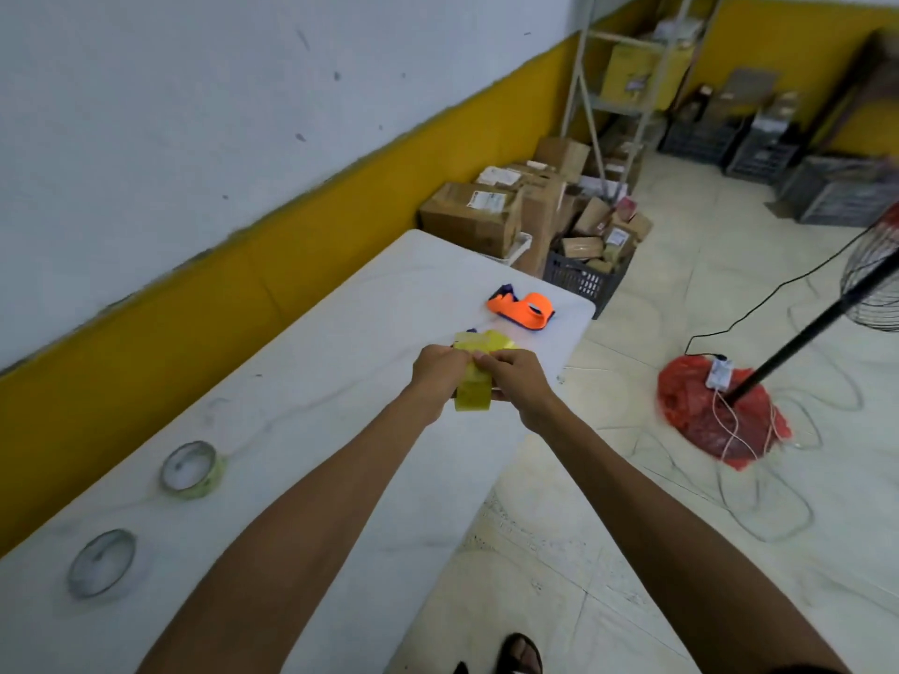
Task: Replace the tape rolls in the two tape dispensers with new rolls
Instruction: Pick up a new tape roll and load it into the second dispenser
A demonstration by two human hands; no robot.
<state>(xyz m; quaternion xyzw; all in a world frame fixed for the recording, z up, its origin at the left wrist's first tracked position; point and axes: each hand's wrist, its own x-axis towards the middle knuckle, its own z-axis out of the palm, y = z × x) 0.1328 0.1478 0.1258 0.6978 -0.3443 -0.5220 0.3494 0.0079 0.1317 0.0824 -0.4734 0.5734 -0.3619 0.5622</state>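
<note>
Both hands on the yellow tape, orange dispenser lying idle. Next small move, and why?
Probably peel the tape's end free. Both hands pinch at the yellow roll, held above the table; the orange dispenser lies beyond, untouched.

A storeroom or packing room: labelled cardboard boxes (479, 216) pile against the wall at twelve o'clock, a metal shelf rack (627, 65) holds more, and dark plastic crates (759, 143) stand at two o'clock.
</note>
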